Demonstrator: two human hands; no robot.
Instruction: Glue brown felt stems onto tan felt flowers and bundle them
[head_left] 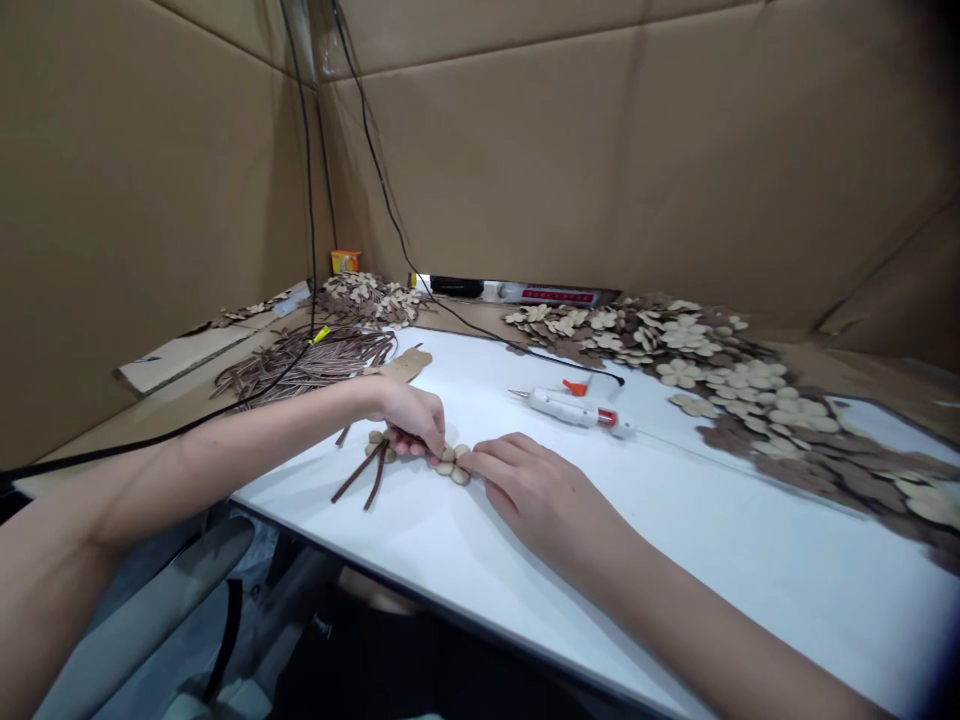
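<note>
My left hand point(411, 415) rests on the white board point(675, 540) with its fingers curled and pinched on thin brown strips point(365, 472) that stick out toward me. Right beside those fingertips lies a small beige flower cutout point(452, 464). My right hand point(534, 490) lies flat on the board, its stretched fingertips pressing the flower's right edge. The two hands almost touch over the flower.
A white glue gun point(574, 408) with a black cable lies behind the hands. Piles of beige and brown flower cutouts point(720, 370) line the right and back. A bundle of brown strips point(307, 360) lies at the left. Cardboard walls point(600, 150) enclose the desk.
</note>
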